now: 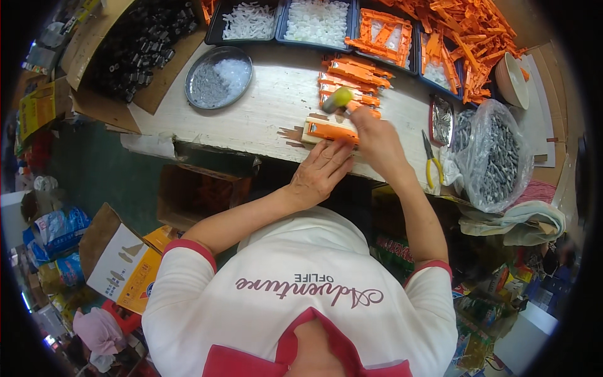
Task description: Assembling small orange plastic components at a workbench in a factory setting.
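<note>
My right hand [380, 146] is wrapped round the handle of a small hammer [339, 99] with a yellow-green and grey head; motion blurs it a little. The head is over the far side of a pale block [308, 136] at the table's near edge. On this block lies a long orange plastic part [330, 131]. My left hand [319, 173] rests against the near side of the part, fingers stretched out and fairly flat. Just beyond, several similar orange pieces [352, 78] lie in a stack of rows.
Bins of white pieces [317, 22] and orange parts [465, 31] line the far side. A round metal dish [191, 94] of small bits stands left, near a carton of black pieces [135, 88]. Yellow-handled pliers [433, 169] and a clear bag of screws [499, 157] lie right.
</note>
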### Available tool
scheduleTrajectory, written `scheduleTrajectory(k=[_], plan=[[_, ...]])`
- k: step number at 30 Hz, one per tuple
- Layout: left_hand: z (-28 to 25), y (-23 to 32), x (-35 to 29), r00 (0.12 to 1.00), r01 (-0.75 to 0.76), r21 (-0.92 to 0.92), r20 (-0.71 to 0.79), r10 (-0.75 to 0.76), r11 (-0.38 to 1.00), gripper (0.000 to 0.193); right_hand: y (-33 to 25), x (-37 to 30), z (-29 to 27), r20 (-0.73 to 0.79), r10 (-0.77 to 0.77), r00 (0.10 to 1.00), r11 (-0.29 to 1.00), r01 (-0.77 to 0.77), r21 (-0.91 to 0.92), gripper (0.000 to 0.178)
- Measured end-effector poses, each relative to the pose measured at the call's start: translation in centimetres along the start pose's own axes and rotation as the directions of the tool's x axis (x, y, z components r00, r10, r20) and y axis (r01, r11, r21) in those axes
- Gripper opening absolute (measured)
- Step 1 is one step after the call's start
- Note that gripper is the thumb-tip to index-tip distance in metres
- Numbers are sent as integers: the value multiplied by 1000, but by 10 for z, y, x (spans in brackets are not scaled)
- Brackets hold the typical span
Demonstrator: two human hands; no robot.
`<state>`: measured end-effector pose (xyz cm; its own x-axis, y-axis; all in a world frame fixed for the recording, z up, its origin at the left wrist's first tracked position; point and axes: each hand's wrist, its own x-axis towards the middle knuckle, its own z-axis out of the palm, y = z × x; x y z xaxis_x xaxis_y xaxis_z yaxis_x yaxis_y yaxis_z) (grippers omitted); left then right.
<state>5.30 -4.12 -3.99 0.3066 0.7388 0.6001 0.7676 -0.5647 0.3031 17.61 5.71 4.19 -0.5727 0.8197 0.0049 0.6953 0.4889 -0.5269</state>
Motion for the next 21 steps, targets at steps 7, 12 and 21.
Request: scheduleTrajectory(k=[7, 12, 21], plan=[[8, -3, -10, 1000, -13, -16, -14, 13, 1000, 32, -15, 9, 4, 28, 62, 998, 997, -63, 45, 22], [-2, -3, -3, 1000, 5, -93, -29, -8, 996, 31, -9, 8, -2, 131, 32, 991, 985, -9, -172, 23], [-34, -23, 5, 950, 206, -229, -185, -250, 951, 40, 11, -26, -13, -112, 49, 992, 998, -53, -35, 20]])
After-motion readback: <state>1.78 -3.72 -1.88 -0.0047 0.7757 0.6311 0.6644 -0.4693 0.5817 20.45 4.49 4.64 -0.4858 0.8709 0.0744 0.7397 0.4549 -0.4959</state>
